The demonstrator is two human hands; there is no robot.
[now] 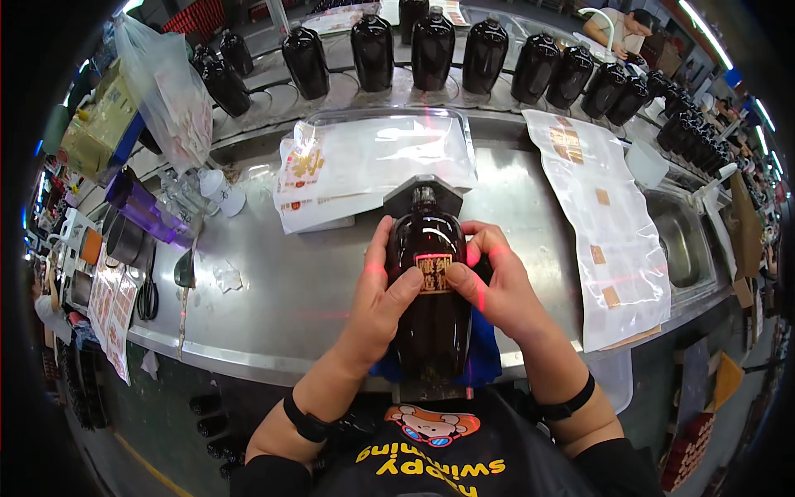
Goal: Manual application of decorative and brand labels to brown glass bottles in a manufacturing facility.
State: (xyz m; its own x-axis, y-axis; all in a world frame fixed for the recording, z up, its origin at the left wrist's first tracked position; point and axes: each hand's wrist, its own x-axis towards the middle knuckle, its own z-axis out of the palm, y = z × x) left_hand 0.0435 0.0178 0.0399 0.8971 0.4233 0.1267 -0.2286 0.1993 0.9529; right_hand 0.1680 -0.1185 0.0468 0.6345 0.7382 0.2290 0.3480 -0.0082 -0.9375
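A dark brown glass bottle (432,331) lies in front of me with its neck pointing away. Its neck end rests at a dark angular cradle (447,197). My left hand (383,286) wraps the bottle's left side, and my right hand (499,280) wraps its right side. Both thumbs press on the edges of a small gold-and-brown square label (434,273) on the bottle's front. Blue cloth (487,352) shows beneath the bottle. Red laser lines cross the bottle and my fingers.
Printed label sheets (364,157) lie on a tray beyond the bottle; another long sheet (600,224) lies at right beside a sink (683,240). Several dark bottles (373,54) line the conveyor behind. Scissors (147,296) and a purple container (141,207) are at left. Another person (621,33) works far right.
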